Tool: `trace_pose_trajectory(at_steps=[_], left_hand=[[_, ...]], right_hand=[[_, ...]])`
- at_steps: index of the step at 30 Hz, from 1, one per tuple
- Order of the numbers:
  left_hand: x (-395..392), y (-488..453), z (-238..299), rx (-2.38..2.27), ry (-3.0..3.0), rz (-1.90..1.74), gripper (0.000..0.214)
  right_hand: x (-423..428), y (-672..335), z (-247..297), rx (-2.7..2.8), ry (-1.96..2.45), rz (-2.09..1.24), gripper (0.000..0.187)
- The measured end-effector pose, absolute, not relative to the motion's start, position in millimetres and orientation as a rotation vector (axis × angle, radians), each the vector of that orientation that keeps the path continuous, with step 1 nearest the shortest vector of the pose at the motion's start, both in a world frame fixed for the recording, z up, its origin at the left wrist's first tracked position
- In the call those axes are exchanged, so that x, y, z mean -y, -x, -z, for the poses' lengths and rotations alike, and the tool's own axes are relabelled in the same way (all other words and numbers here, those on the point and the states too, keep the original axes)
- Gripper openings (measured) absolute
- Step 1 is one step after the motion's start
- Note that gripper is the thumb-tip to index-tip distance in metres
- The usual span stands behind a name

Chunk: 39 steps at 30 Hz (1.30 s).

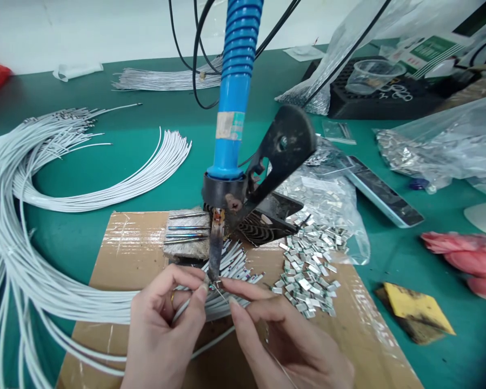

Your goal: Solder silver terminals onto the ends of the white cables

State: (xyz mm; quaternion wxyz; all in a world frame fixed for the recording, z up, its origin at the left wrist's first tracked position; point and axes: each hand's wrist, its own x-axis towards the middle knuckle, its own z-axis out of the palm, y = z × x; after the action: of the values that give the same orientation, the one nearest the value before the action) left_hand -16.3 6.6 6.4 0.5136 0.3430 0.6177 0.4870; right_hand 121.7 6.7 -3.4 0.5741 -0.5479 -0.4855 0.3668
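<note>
Pinched a thin, round, white plastic-coated cable (181,311) in the left hand (161,324), with thumb and first finger closed tight on it. Held the cable's end right by the dark, flat metal tip (215,259) of a tall blue soldering iron with a ridged plastic handle (228,151). Could not tell about touching between cable and tip. Held a thin, shiny, silver wire (282,369) in the right hand (291,335), with thumb and first finger almost together and the other fingers curled. Pointed one end of the wire toward the tip and let the rest run down past the palm.

Worked over a flat brown cardboard sheet (117,243) on a green counter (105,167). Had a black metal stand (283,140) around the iron's lower part. Had a rough grey block with thin metal sticks (188,246) at the cardboard's far edge, near its far left corner. Had a pile of small, flat, silver metal pieces (307,275) near the cardboard's right edge, partly against a clear plastic bag (324,200).

Saw a big, curved bundle of white cables (3,189) along the counter's left side, and a bunch of thin grey wires (165,79) near the counter's far edge. Saw a dirty yellow sponge (419,310) past the cardboard's right edge.
</note>
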Motion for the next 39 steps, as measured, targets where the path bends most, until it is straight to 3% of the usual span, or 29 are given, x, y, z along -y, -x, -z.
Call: trace_pose_trajectory(at_steps=[39], left_hand=[[-9.1, 10.9, -8.5, -1.542, -0.818, -1.215, 0.015]], right_hand=[[-6.4, -120.0, 6.1, 1.182, 1.278, -0.803, 0.017]])
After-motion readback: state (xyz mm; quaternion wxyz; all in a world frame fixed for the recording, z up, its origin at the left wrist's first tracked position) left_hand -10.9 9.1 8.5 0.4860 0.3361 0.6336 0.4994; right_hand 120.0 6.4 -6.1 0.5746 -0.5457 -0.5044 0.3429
